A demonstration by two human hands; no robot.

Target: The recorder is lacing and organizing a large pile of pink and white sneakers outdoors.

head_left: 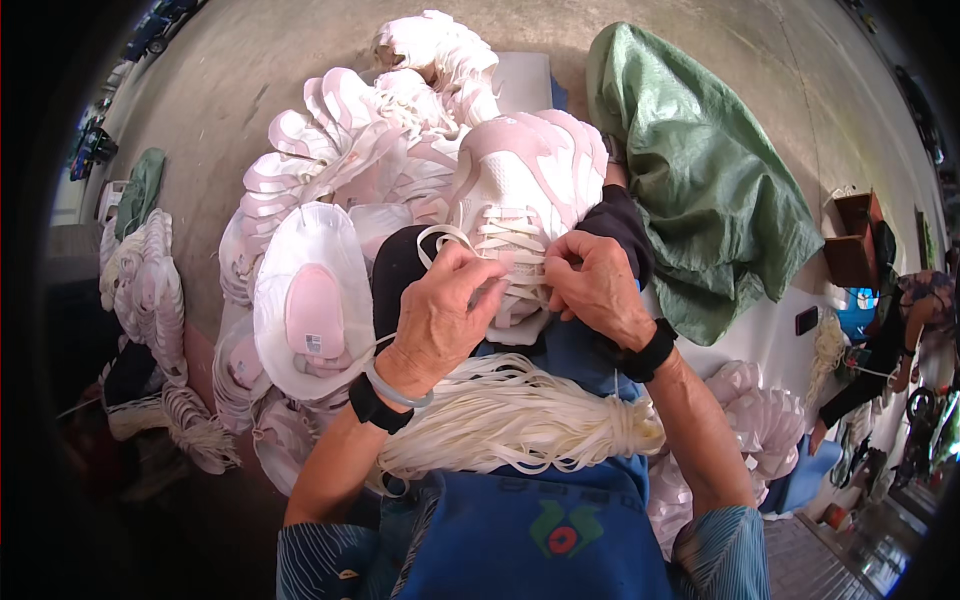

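A thick bundle of flat white laces (520,418) lies across the blue apron (540,520), bottom centre. Above, left hand (440,315) and right hand (595,285) fingers pinch a white lace (447,236) on the pink-and-white shoe upper (525,185), mid-frame, piled uppers (330,170) beyond.

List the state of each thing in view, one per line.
Left hand: pinching a white lace.
Right hand: gripping the laces.
Pink-and-white shoe: partly laced, held on the lap.
Lace bundle: tied, lying across the blue apron.
Shoe pile: heaped, unlaced.
Green sack: crumpled.
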